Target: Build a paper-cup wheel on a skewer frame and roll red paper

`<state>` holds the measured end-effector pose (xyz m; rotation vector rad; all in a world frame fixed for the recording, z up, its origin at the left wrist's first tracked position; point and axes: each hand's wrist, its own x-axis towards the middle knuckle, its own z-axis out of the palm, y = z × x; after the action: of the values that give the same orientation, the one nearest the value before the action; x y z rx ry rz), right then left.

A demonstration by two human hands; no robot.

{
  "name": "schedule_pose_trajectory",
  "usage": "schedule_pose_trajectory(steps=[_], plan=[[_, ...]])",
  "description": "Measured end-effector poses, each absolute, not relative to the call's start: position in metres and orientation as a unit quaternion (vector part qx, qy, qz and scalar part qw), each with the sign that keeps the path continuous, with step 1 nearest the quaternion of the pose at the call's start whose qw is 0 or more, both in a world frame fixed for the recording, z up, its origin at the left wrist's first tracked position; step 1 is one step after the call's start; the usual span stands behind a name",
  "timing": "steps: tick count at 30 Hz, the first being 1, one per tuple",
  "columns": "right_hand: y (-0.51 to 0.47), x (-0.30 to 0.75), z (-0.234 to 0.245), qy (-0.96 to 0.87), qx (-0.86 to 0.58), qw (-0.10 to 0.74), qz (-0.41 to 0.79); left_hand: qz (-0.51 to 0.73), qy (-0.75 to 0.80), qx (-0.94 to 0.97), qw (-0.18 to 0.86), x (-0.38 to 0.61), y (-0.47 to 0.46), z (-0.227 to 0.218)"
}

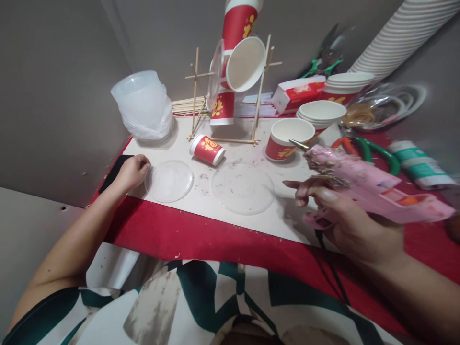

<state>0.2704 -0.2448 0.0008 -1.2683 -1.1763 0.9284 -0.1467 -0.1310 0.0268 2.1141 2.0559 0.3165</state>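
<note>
My right hand (352,220) is wrapped round a pink hot glue gun (359,167), its metal nozzle pointing left towards a red paper cup (283,151). My left hand (134,172) rests curled on the white board, its fingertips at the edge of a small clear plastic lid (169,181); whether anything is inside the fingers is hidden. Between my hands lies a larger clear disc (242,188). A small red paper cup (207,149) lies on its side behind them. Further back, red cups (239,24) are joined above a frame of thin wooden sticks (194,96).
Clear plastic containers in a bag (143,105) stand back left. At right are stacked paper cups (321,112), a red-and-white box (300,93), green-handled scissors (384,155) and a green-and-white roll (422,163). The gun's black cord (330,266) hangs over the red table edge (201,230).
</note>
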Motion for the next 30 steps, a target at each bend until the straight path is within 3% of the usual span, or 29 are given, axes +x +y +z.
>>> schedule_pose_trajectory(steps=[8,16,18,21,24,30], plan=[[-0.244,0.269,0.0,-0.475,-0.53,0.561,0.422,0.261,0.662,0.586,0.387,-0.151,-0.152,0.042],[-0.241,0.272,0.0,-0.509,-0.482,0.581,0.413,0.319,0.55,0.606,0.478,-0.131,-0.192,0.087],[-0.24,0.272,0.004,-0.503,-0.474,0.597,0.406,0.359,0.531,0.66,0.391,-0.112,-0.209,0.095],[-0.24,0.272,0.01,-0.483,-0.469,0.626,0.395,0.387,0.447,0.786,0.181,-0.082,-0.23,0.095],[-0.24,0.274,0.013,-0.473,-0.457,0.65,0.379,0.344,0.307,0.888,-0.015,-0.057,-0.236,0.081],[-0.239,0.275,0.013,-0.485,-0.437,0.658,0.374,0.285,0.038,0.931,-0.227,-0.022,-0.21,0.042]])
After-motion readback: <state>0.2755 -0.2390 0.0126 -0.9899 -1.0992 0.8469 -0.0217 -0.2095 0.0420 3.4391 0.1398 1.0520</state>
